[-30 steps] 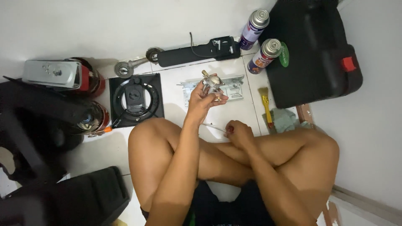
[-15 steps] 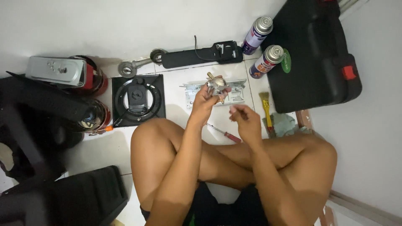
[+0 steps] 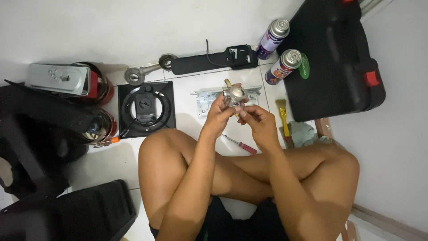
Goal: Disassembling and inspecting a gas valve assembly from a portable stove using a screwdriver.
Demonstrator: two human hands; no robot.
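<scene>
Silver metal valve part [image 3: 234,94], rounded, with a brass-coloured stem at its far end, is held above the white floor [image 3: 111,165] over the crossed legs. Left hand [image 3: 218,117] fingers are closed around its left side; right hand [image 3: 261,124] fingers pinch its near right side. Red-handled screwdriver [image 3: 241,146] lies on the floor just beneath.

A shiny metal valve part [image 3: 234,94] with a brass stem. Glossy white floor tiles [image 3: 111,160]. Matt black plastic case [image 3: 332,53]. Two spray cans [image 3: 284,65] of glossy printed metal. Red plastic-handled screwdriver [image 3: 240,145].
</scene>
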